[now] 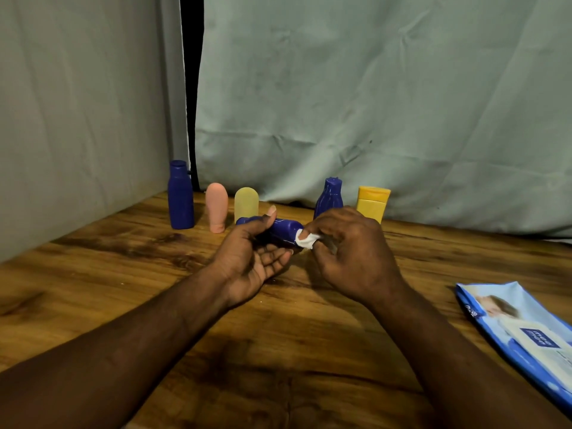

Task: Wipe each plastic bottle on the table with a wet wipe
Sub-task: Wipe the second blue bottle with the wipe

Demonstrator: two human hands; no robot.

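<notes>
wipes pack (pixel 523 332): flat on the table (pixel 130 289), near right edge, just outside the right forearm; handy for a fresh sheet, well apart from the bottles
left hand (pixel 247 258): palm up, fingers loosely curled, thumb on top; cradles the held blue bottle (pixel 283 229) sideways above the table so its side faces the wipe
right hand (pixel 346 252): closed into a pinch on a small folded wet wipe (pixel 305 240), pressed against the held blue bottle's right end
step: looks like mid-wipe on this one; laid horizontal probably so it can be rolled in the palm
back row, left: tall blue bottle (pixel 180 196), pink bottle (pixel 216 207), pale yellow bottle (pixel 246 204), all upright, close together
back row, right: squat blue bottle (pixel 328 196) partly hidden behind the right hand, yellow bottle (pixel 373 202) beside it
wiped or not: cannot tell for the standing five
backdrop: grey-green cloth (pixel 371 103) hung behind the row
</notes>
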